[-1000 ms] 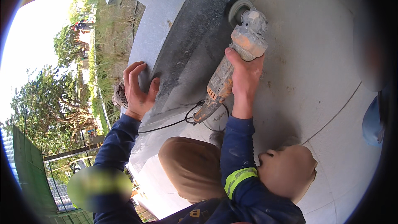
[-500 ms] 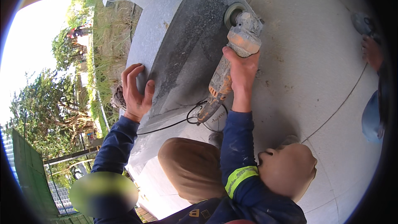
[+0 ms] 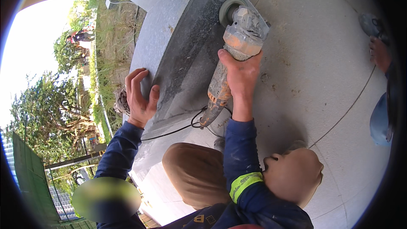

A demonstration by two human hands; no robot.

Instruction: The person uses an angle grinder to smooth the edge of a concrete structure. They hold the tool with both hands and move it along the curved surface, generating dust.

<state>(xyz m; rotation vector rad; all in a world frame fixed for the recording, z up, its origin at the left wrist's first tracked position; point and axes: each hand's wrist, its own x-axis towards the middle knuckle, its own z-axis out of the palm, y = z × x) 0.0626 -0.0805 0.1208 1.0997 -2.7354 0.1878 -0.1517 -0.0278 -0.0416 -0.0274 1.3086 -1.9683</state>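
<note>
My right hand (image 3: 244,73) is wrapped round the body of a dusty orange and grey angle grinder (image 3: 219,85). Its round disc (image 3: 229,12) meets the dark side face of a grey stone ledge (image 3: 193,44), close to the upper end of that face. On the ledge's light top edge rests my left hand (image 3: 141,97), fingers spread and bent, holding nothing. Beside it, on the outer side, lies a crumpled greyish cloth (image 3: 121,100). From the grinder's tail a black cord (image 3: 169,131) loops and runs off to the left.
At the far right another person's hand (image 3: 380,54) is by a dark power tool (image 3: 370,25), and a cord (image 3: 347,112) trails over the paved floor (image 3: 305,72). Dry grass (image 3: 112,38) and trees stand beyond the ledge. My bent knees are below the grinder.
My right hand has shifted the grinder slightly left and its disc a little upward along the stone face. My left hand stays on the ledge, almost unmoved.
</note>
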